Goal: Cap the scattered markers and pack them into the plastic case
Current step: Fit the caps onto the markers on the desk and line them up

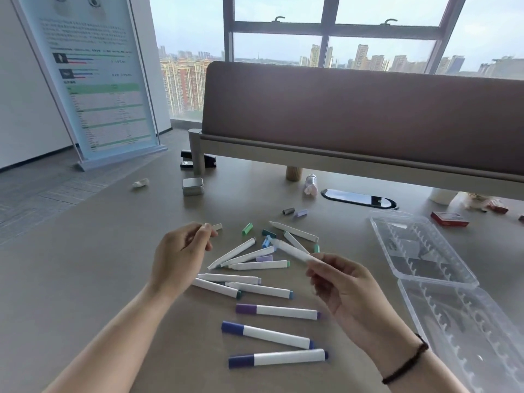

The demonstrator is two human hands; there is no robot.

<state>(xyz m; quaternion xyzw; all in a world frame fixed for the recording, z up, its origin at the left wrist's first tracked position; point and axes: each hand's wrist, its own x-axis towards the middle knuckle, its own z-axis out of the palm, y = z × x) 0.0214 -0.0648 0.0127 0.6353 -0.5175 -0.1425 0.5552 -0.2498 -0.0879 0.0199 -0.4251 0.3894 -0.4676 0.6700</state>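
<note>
Marker (292,251) light, stiff, smooth; barrel is the handhold.
My right hand (348,293) grip pinches its near end; left hand (181,253) grip pinches 1 small cap (217,226).

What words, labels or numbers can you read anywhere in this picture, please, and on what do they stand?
No text can be read.
Standing banner: lines of print and tables, too blurred to read.
Black stapler: a small white label, too small to read.
Red boxes: no print can be made out.
Markers and plastic case: no print shows.
</note>
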